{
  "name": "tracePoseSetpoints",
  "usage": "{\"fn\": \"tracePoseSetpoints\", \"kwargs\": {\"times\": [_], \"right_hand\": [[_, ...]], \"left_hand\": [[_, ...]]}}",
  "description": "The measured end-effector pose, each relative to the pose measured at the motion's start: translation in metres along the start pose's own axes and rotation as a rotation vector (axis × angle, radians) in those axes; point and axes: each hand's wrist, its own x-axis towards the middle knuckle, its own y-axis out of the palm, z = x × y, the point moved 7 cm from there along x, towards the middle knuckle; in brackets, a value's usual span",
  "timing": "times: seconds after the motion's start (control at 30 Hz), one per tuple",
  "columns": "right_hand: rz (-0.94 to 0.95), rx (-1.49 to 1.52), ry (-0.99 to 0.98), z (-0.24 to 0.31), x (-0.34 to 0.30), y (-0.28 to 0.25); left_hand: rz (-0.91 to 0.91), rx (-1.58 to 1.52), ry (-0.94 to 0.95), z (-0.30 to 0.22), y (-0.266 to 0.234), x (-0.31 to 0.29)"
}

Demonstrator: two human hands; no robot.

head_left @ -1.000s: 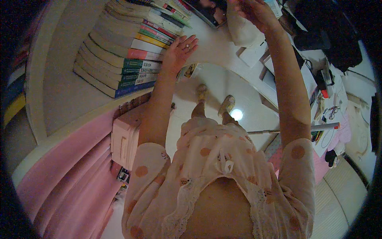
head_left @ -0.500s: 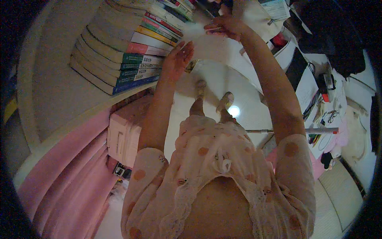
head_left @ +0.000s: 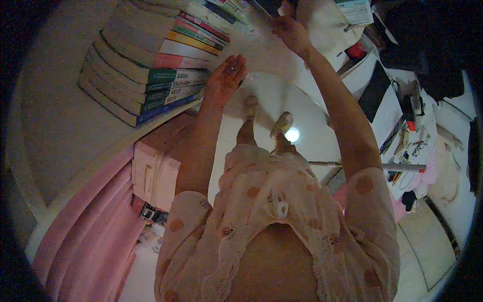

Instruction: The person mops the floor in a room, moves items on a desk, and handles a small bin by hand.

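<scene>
A person's left hand, fingers spread wide, touches the white sheet of paper at twelve o'clock; the right hand pinches its upper edge, beside the stacked colourful books.

A pale sheet of paper sits in the upper middle of the frame, spread roughly flat and slightly creased, its surface washed out by the dim light. Its upper right corner is pinched by the right hand, while its lower left edge lies against the open palm of the left hand. It may be thin cloth instead.
</scene>
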Motion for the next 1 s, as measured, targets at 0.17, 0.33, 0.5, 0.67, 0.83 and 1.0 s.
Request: {"fn": "tracePoseSetpoints", "kwargs": {"times": [0.17,0.33,0.5,0.67,0.83,1.0], "right_hand": [[0.036,0.307,0.132,-0.04,-0.062,0.018],[0.028,0.612,0.311,-0.03,-0.113,0.046],[0.019,0.817,0.418,-0.024,-0.128,0.06],[-0.037,0.9,0.457,-0.028,-0.129,0.058],[-0.033,0.929,0.469,-0.013,-0.124,0.05],[-0.035,1.022,0.45,-0.005,-0.123,0.048]], "left_hand": [[0.032,0.099,0.036,0.004,0.011,0.0],[0.023,-0.012,0.019,0.013,0.015,-0.002],[0.046,-0.052,0.026,0.025,0.023,-0.001],[0.016,-1.024,-0.252,0.04,0.05,-0.006],[0.109,-0.095,0.046,0.028,0.034,0.006],[0.112,-0.092,0.035,0.033,0.039,0.011]]}}
